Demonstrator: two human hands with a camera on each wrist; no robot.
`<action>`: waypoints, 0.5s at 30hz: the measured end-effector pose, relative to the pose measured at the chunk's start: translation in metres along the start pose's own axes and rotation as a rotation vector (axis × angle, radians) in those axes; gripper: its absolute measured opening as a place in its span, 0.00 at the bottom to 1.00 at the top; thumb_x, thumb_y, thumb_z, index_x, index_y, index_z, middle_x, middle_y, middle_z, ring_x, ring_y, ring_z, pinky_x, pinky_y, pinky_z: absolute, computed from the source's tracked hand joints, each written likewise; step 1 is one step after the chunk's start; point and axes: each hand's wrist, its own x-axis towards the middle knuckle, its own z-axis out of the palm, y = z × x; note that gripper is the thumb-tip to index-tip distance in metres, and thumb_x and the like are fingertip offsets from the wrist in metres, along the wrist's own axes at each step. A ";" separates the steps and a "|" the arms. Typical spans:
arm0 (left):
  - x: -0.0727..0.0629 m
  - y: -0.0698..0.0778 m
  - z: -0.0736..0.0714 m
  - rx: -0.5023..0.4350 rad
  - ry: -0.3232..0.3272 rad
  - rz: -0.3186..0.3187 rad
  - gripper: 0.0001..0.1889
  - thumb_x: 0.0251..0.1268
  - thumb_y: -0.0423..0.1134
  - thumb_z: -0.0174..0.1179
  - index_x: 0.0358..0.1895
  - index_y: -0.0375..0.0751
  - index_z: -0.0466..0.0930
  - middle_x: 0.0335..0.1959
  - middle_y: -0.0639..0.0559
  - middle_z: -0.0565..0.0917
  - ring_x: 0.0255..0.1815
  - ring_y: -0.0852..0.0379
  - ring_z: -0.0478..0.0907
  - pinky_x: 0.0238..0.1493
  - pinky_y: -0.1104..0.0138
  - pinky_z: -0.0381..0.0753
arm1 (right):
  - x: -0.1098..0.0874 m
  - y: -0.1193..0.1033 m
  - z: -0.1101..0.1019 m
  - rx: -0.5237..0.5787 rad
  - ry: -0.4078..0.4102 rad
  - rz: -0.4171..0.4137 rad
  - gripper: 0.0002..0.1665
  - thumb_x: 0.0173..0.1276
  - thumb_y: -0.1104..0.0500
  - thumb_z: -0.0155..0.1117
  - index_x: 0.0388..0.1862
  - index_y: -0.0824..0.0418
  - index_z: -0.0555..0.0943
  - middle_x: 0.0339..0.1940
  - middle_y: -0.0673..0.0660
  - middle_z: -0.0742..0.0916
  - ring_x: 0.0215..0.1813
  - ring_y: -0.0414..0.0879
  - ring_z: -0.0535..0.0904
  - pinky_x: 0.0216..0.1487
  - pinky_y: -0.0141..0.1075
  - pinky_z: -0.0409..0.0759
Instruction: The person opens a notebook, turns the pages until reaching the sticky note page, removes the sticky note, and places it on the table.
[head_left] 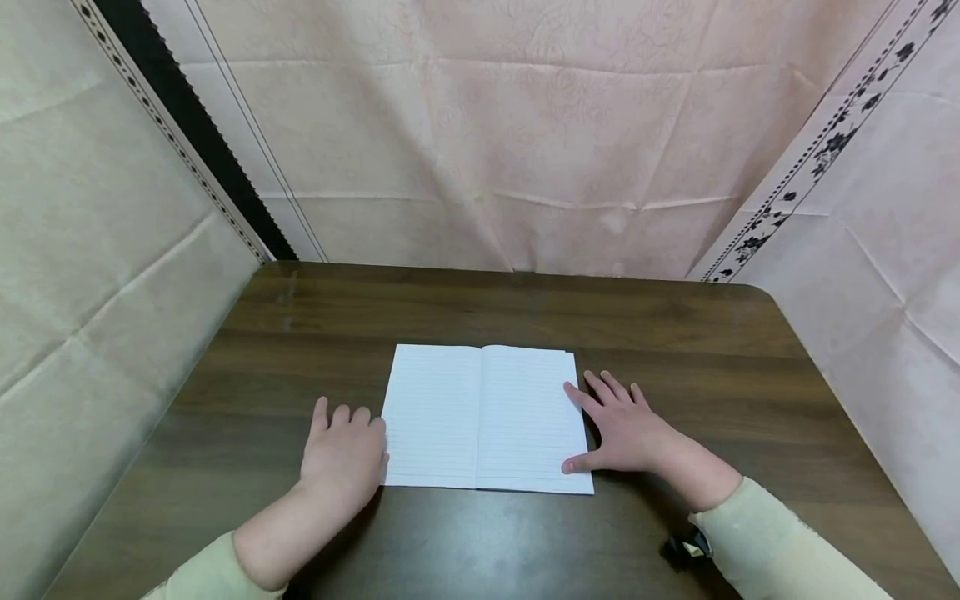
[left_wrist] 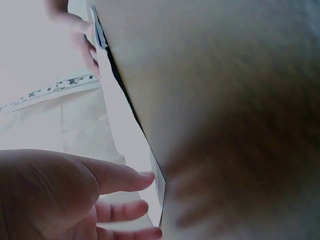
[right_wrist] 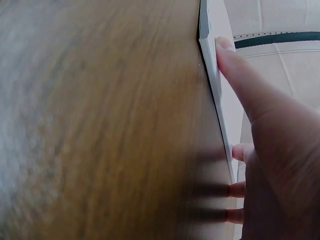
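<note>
A lined notebook point(head_left: 438, 417) lies open and flat on the wooden table, its blank ruled pages facing up. My left hand point(head_left: 341, 454) is at the notebook's left edge, and in the left wrist view its thumb point(left_wrist: 125, 179) reaches the page edge near a corner, with the other fingers extended below. On the other side, my right hand point(head_left: 626, 429) is spread over the right margin. Its thumb point(right_wrist: 242, 75) and index finger rest on the page, while the remaining fingers extend past the edge onto the table.
The brown wooden table point(head_left: 480, 308) extends around the notebook. Pale cloth curtains point(head_left: 480, 150) hang behind it and on both sides. A small black device point(head_left: 686, 548) sits at the right sleeve's cuff.
</note>
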 end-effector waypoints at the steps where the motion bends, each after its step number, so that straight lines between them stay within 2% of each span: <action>1: 0.001 0.000 0.000 -0.017 0.012 0.012 0.13 0.58 0.44 0.68 0.41 0.41 0.82 0.40 0.43 0.81 0.51 0.36 0.75 0.66 0.36 0.58 | 0.000 0.001 0.001 0.000 0.004 -0.003 0.73 0.43 0.12 0.55 0.81 0.50 0.54 0.79 0.66 0.58 0.78 0.68 0.48 0.66 0.74 0.47; 4: 0.005 0.003 0.002 -0.068 0.028 0.059 0.12 0.59 0.40 0.67 0.45 0.46 0.82 0.43 0.45 0.81 0.52 0.36 0.75 0.65 0.37 0.61 | 0.000 0.001 0.001 0.004 0.015 -0.008 0.72 0.44 0.13 0.56 0.81 0.51 0.55 0.79 0.67 0.58 0.78 0.69 0.48 0.65 0.74 0.48; 9: 0.015 0.011 0.006 -0.126 -0.002 0.116 0.18 0.63 0.37 0.61 0.57 0.50 0.82 0.50 0.49 0.81 0.54 0.38 0.75 0.63 0.39 0.65 | 0.000 0.001 0.001 0.022 0.018 -0.009 0.71 0.45 0.14 0.58 0.81 0.50 0.54 0.79 0.66 0.57 0.78 0.68 0.47 0.66 0.74 0.47; 12: 0.023 0.018 0.007 -0.146 -0.019 0.133 0.20 0.65 0.40 0.59 0.61 0.51 0.80 0.54 0.49 0.80 0.55 0.40 0.74 0.63 0.41 0.66 | -0.001 0.001 0.002 0.029 0.023 -0.017 0.71 0.45 0.14 0.58 0.81 0.50 0.55 0.79 0.67 0.58 0.78 0.69 0.48 0.66 0.74 0.47; 15: 0.033 0.027 0.008 -0.158 -0.034 0.164 0.22 0.67 0.48 0.60 0.64 0.52 0.78 0.59 0.49 0.79 0.58 0.41 0.74 0.62 0.44 0.68 | 0.000 0.003 0.004 0.023 0.017 -0.007 0.73 0.43 0.12 0.55 0.82 0.48 0.53 0.80 0.65 0.57 0.78 0.68 0.47 0.67 0.73 0.47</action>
